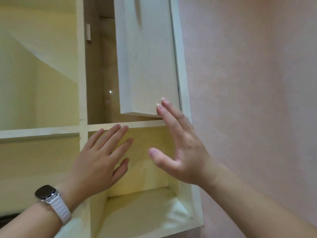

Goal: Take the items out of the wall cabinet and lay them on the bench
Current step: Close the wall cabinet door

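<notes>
wall cabinet [82, 83] fills the left and middle of the view, pale cream, split into open cubbies, with one small door [147, 66] at about twelve o'clock hanging ajar; the right hand [181, 148] reaches up with fingers spread and slack, its fingertips [163, 102] touching the door's lower right corner, holding nothing; the left hand [101, 160], a watch [45, 192] on its wrist, lies open and flat against the cubby at six o'clock, also gripping nothing; no items show in any compartment i can see, though behind the door it is dim and partly hidden, so i cannot tell what is in there; the bench is out of view; i'd judge this either the very start or the last check, nothing in hand.
</notes>
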Demonstrator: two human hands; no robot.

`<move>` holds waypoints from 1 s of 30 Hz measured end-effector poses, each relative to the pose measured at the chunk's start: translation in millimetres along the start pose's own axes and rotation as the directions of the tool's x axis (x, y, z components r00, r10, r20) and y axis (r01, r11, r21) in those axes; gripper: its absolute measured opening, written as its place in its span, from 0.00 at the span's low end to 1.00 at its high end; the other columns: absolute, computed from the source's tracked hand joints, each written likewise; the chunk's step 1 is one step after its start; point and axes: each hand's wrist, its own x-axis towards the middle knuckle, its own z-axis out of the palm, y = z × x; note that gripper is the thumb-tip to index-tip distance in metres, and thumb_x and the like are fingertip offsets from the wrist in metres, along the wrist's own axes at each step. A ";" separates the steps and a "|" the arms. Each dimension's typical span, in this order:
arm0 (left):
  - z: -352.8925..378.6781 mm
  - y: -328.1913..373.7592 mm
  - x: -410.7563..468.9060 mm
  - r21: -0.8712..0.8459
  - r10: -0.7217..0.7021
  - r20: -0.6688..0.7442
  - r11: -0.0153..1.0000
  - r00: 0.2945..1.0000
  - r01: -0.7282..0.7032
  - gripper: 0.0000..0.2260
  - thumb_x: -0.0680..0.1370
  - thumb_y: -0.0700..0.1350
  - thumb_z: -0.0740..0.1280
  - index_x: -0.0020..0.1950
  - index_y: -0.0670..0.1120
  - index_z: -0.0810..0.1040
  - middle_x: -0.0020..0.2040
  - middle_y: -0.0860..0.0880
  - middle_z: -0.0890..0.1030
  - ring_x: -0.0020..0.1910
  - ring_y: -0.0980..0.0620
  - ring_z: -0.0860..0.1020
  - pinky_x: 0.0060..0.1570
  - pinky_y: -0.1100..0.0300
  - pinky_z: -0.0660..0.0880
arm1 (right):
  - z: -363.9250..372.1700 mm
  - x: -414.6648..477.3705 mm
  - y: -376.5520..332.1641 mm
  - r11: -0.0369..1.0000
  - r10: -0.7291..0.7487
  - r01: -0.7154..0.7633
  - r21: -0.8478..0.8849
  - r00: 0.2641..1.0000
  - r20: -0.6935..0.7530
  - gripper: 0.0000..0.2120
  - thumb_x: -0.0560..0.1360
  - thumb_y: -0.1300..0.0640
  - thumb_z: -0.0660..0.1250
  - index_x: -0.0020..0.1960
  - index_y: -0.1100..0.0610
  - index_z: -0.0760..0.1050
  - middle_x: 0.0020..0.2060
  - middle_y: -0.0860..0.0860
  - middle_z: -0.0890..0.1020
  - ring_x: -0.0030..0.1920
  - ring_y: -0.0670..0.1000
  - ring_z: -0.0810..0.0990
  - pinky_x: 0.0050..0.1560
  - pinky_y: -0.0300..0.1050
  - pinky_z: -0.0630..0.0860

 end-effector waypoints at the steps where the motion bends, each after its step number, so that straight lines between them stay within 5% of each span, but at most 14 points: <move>1: -0.8 0.0 -0.1 -0.008 0.001 0.000 1.000 1.000 -0.001 0.21 0.76 0.53 0.63 0.65 0.44 0.78 0.73 0.41 0.69 0.73 0.42 0.66 0.69 0.41 0.64 | 3.8 2.1 1.6 0.998 -0.027 0.028 -0.050 1.000 0.006 0.36 0.73 0.47 0.67 0.77 0.55 0.58 0.77 0.55 0.60 0.76 0.51 0.60 0.73 0.55 0.64; 15: -0.2 2.9 1.0 0.001 -0.027 -0.041 1.000 0.999 0.027 0.19 0.77 0.51 0.65 0.65 0.43 0.78 0.69 0.39 0.73 0.71 0.40 0.70 0.68 0.40 0.65 | 25.3 21.1 27.7 0.892 -0.138 0.197 -0.406 0.976 0.171 0.39 0.74 0.39 0.64 0.78 0.49 0.50 0.78 0.54 0.55 0.78 0.57 0.54 0.74 0.59 0.61; 25: 2.7 2.1 1.9 0.027 -0.012 -0.053 1.000 0.999 0.013 0.19 0.76 0.50 0.65 0.63 0.42 0.78 0.69 0.38 0.73 0.70 0.39 0.70 0.67 0.39 0.65 | 58.7 37.0 37.3 0.766 -0.027 0.204 -0.610 0.958 0.286 0.36 0.72 0.38 0.56 0.78 0.45 0.54 0.79 0.53 0.57 0.77 0.60 0.57 0.73 0.66 0.57; 30: 4.3 1.1 1.2 0.008 -0.017 -0.063 1.000 0.998 0.018 0.20 0.75 0.50 0.65 0.64 0.42 0.78 0.70 0.39 0.72 0.72 0.40 0.69 0.68 0.39 0.65 | 70.5 38.8 43.0 0.726 0.008 0.204 -0.657 0.952 0.305 0.38 0.72 0.38 0.60 0.78 0.45 0.53 0.79 0.52 0.56 0.77 0.60 0.55 0.73 0.66 0.52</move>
